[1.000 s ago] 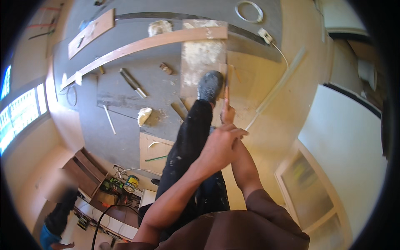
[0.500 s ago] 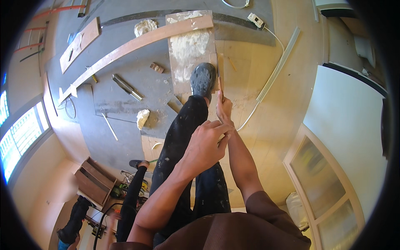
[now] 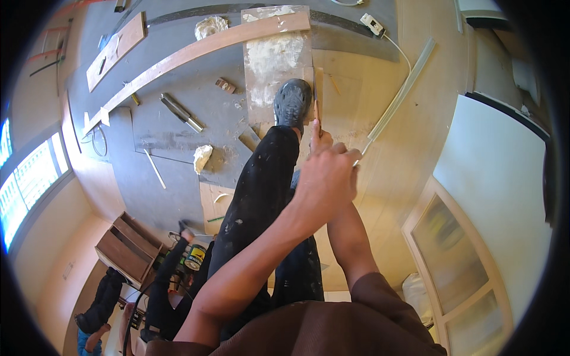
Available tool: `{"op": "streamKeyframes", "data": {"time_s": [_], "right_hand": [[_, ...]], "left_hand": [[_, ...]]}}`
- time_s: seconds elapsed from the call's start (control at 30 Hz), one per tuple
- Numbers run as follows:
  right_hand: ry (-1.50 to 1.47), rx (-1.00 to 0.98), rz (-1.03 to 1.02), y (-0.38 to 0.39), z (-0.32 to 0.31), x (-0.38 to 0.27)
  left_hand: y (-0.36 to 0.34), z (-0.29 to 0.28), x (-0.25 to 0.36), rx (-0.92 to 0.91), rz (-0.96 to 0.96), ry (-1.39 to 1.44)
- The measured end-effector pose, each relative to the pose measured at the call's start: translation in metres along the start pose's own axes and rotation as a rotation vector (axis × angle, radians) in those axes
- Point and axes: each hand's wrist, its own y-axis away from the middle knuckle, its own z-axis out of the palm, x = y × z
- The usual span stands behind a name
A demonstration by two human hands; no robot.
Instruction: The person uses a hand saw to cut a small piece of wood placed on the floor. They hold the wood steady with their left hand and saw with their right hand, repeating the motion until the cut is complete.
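My right hand point(image 3: 320, 137) grips a long, thin wooden-handled tool point(image 3: 317, 107) lying along the edge of a small board beside my grey-shod foot point(image 3: 291, 101). That foot rests on a white-smeared panel point(image 3: 267, 62). My left hand point(image 3: 328, 174) crosses over my right wrist and forearm, hiding much of them. Its fingers are curled; what they may hold, if anything, is hidden.
A long wooden strip point(image 3: 199, 52) crosses the floor, with a metal tube point(image 3: 181, 112), crumpled white lumps point(image 3: 202, 158), a pale bar point(image 3: 401, 89) and a corded socket point(image 3: 372, 24) around. Co-workers point(image 3: 166, 296) are among shelves point(image 3: 127, 243) at lower left. A framed glass panel point(image 3: 451, 249) stands right.
My left hand has shifted up and right over my right hand since half a second ago. The co-worker at lower left has changed pose, with an arm now reaching forward.
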Motion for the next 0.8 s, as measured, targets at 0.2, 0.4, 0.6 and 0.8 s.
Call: {"op": "streamKeyframes", "data": {"time_s": [0.2,0.4,0.6,0.8], "right_hand": [[0.033,-0.138,-0.072,-0.005,0.009,-0.001],[0.024,-0.095,-0.048,-0.002,0.009,0.002],[0.029,-0.079,-0.023,0.025,-0.012,0.022],[0.044,-0.087,0.019,0.076,-0.035,0.05]], "left_hand": [[0.001,0.023,0.001,-0.124,0.027,-0.131],[-0.017,0.026,0.012,-0.069,0.058,-0.228],[-0.028,0.028,0.013,-0.066,0.089,-0.337],[-0.035,0.018,0.012,-0.095,0.053,-0.339]]}}
